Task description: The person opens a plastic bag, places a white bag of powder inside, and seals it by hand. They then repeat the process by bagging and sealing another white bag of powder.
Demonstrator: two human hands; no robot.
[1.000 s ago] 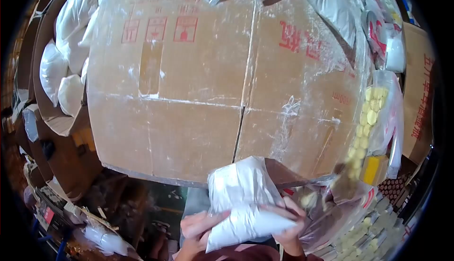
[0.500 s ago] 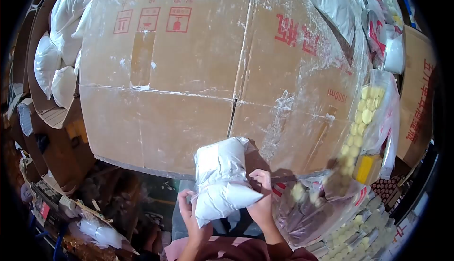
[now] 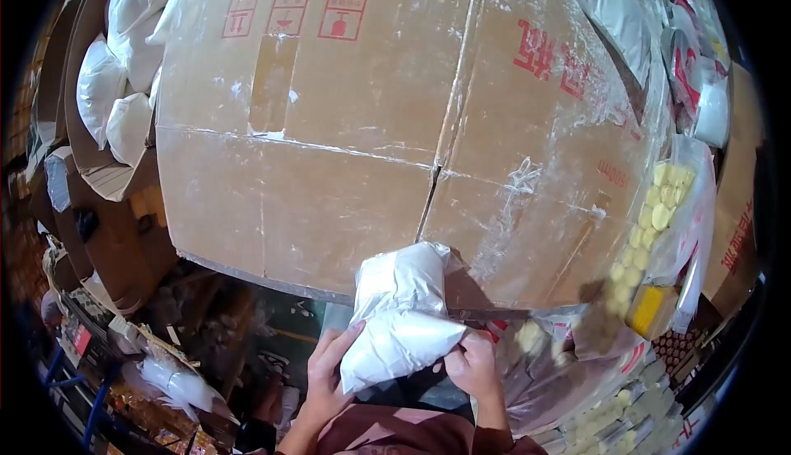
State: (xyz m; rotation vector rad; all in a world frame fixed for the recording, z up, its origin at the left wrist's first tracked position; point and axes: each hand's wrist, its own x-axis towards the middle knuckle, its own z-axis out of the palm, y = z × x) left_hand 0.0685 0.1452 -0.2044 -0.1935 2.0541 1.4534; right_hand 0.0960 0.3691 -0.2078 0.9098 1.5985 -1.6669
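A plump white plastic bag (image 3: 400, 348) is between my hands at the near edge of the cardboard-covered table. My left hand (image 3: 329, 368) grips its left side, thumb on top. At the right corner, my right hand (image 3: 474, 364) pinches the plastic with curled fingers. A second full white section (image 3: 408, 278) lies just behind, overlapping the table edge; whether it is a separate bag or part of the same one I cannot tell.
Flattened cardboard (image 3: 305, 191) dusted with white powder covers the table. Filled white bags stand in a carton (image 3: 119, 179) at left, and others (image 3: 614, 23) lie at the far right. Clear bags of pale yellow round pieces (image 3: 659, 208) and a yellow-labelled box (image 3: 651, 311) line the right side.
Both hands have closed in on the near bag, the right one now pinching its corner where its fingers were raised before. The view has shifted slightly.
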